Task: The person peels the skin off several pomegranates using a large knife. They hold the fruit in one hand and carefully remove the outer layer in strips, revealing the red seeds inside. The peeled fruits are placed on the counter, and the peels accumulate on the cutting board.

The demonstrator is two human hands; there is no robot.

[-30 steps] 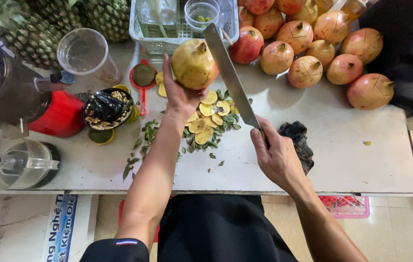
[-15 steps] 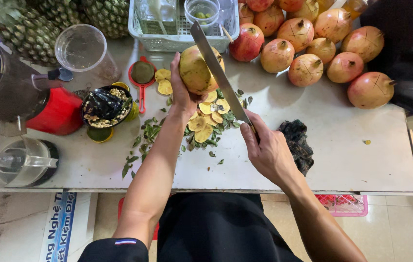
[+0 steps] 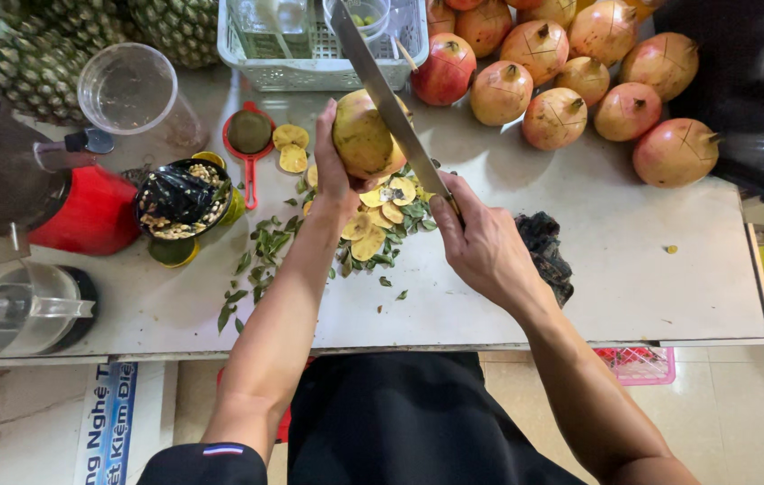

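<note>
My left hand grips a yellowish pomegranate above a white counter. My right hand holds a long knife by its handle, and the blade lies across the right side of that fruit, pointing up and away. Under the fruit lies a heap of cut yellow peel slices and small green leaves.
A pile of pomegranates fills the back right. A white basket, pineapples, a clear cup, a red juicer, a black and yellow press, a red strainer and a dark cloth stand around.
The knife has come down from beside the fruit onto its right side. My right hand has moved up and left toward the fruit, which my left hand has kept nearly still.
</note>
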